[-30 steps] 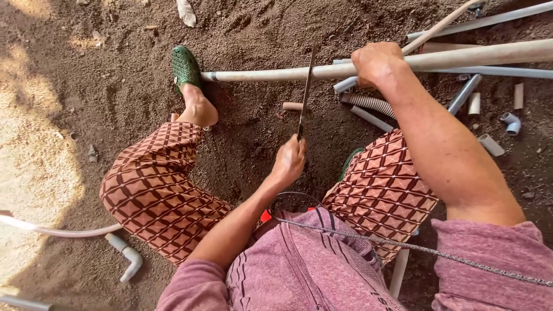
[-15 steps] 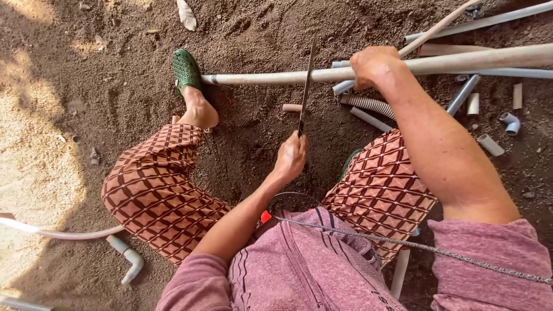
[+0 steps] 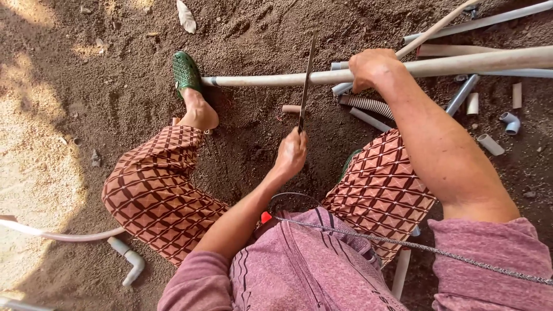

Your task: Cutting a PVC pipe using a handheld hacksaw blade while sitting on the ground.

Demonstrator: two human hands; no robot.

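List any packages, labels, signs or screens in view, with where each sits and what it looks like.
None in view: no package, label, sign or screen shows.
What is there: bare soil ground, loose grey and cream pipe offcuts at the right, and a long cream pipe held by the right hand while the left hand holds a thin saw blade across it.

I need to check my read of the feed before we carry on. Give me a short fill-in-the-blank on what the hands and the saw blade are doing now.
1. The left hand grips the lower end of the ____, which crosses the long pale pipe.
2. The right hand clamps around the long pale ____.
3. One pipe end lies by the person's ____ shoe.
4. A corrugated hose lies on the ____.

Missing words: saw blade; pipe; green; soil
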